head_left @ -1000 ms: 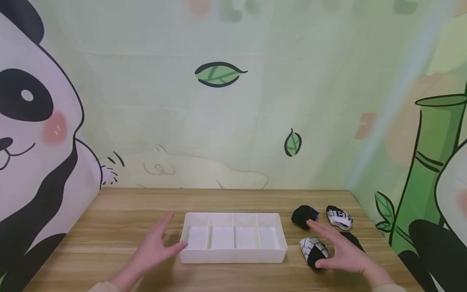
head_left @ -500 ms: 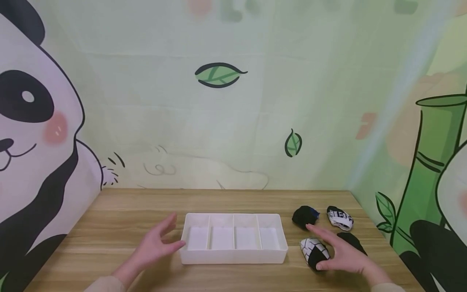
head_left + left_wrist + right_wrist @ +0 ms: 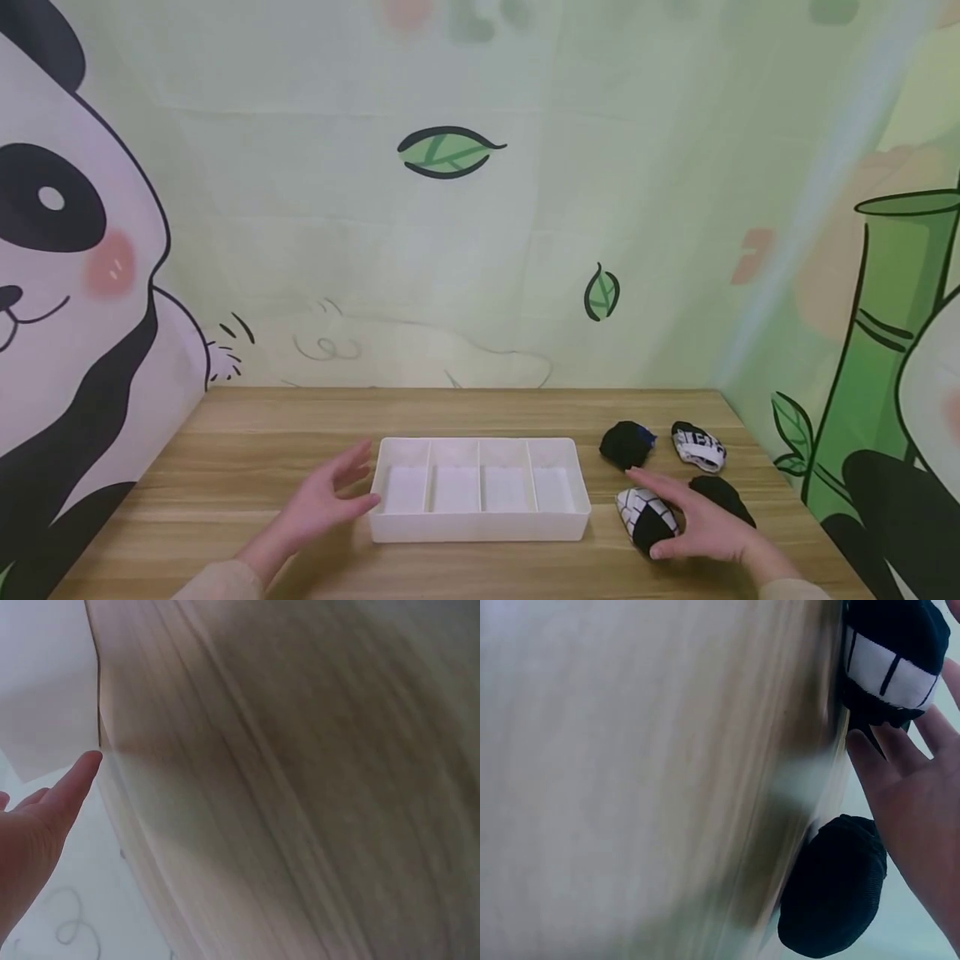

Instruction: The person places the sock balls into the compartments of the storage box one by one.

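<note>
A white divided box [image 3: 480, 527] with several compartments stands mid-table in the head view. My left hand [image 3: 318, 500] is at its left end, fingers loosely extended, thumb tip by the box's corner; the left wrist view shows the thumb [image 3: 71, 787] close to that corner. My right hand [image 3: 705, 521] arches over a rolled-up sock [image 3: 647, 517], white with black lines and a black end. Its thumb is at the sock's near end, and the index finger extends past the far side. In the right wrist view, the fingers [image 3: 904, 750] spread beside the patterned sock [image 3: 892, 660].
A black rolled sock [image 3: 723, 496] lies behind my right hand. Farther back are a black sock ball with a blue patch [image 3: 626, 446] and a white one with black lettering [image 3: 697, 448]. A printed panda backdrop [image 3: 480, 267] rises behind the wooden table [image 3: 262, 417].
My left fingers have shifted slightly right, toward the box. The right index finger has come down a little over the patterned sock. Box and socks stay in place.
</note>
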`<state>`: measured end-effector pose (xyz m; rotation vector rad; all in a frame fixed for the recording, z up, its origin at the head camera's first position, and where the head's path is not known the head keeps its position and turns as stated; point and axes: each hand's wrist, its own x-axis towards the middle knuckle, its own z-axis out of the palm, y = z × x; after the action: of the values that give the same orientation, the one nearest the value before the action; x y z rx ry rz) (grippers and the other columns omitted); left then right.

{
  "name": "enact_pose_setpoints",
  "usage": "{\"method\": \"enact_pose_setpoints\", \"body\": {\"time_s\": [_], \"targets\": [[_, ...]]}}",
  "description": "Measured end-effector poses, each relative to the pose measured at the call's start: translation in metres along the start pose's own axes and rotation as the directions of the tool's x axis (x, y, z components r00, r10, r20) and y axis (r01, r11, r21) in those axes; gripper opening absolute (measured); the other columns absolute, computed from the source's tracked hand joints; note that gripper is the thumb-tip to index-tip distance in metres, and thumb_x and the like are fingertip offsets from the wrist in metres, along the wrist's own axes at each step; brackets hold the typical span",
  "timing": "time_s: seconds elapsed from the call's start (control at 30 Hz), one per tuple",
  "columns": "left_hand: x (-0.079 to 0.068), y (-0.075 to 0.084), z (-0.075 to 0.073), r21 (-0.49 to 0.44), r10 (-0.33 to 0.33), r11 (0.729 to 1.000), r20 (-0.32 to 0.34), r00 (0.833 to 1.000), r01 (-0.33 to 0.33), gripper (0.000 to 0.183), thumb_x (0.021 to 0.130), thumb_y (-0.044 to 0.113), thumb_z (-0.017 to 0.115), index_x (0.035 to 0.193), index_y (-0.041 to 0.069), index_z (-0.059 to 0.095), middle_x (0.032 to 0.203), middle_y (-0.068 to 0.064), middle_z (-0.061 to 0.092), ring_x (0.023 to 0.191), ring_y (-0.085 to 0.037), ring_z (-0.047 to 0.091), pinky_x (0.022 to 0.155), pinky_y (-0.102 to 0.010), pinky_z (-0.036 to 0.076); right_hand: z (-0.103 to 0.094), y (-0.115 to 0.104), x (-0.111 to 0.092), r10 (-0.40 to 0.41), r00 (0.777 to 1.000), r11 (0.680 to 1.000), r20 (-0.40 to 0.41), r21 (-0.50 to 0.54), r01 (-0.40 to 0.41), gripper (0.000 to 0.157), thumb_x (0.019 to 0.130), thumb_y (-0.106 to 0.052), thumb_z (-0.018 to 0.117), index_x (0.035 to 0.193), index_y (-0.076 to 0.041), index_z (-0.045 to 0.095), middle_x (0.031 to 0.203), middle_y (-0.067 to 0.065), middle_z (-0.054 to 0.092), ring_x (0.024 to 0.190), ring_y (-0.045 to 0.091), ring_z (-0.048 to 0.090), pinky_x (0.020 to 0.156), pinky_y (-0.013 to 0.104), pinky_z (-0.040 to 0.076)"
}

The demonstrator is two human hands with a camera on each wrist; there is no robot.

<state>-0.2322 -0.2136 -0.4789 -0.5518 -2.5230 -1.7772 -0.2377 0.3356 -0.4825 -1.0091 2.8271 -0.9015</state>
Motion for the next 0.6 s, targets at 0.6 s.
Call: {"method": "enact_pose_setpoints", "body": {"time_s": [0.6], "targets": [[0.002,-0.012,0.0,0.042,0.042,0.998,0.092,0.995,-0.046,0.072,0.09,0.01,0.071,0.147,-0.012,0.033,0.148,-0.032,0.038,0.126,-0.05,0.048,0.1,-0.056,0.043,0.005,0.003,0.002,-0.042,0.998,0.999,0.047,0.002,0.042,0.079,0.078,-0.034,0.082,0.146,-0.013,0.048,0.144,0.018,0.05,0.131,0.025,0.045,0.098,0.051,0.043]]}}
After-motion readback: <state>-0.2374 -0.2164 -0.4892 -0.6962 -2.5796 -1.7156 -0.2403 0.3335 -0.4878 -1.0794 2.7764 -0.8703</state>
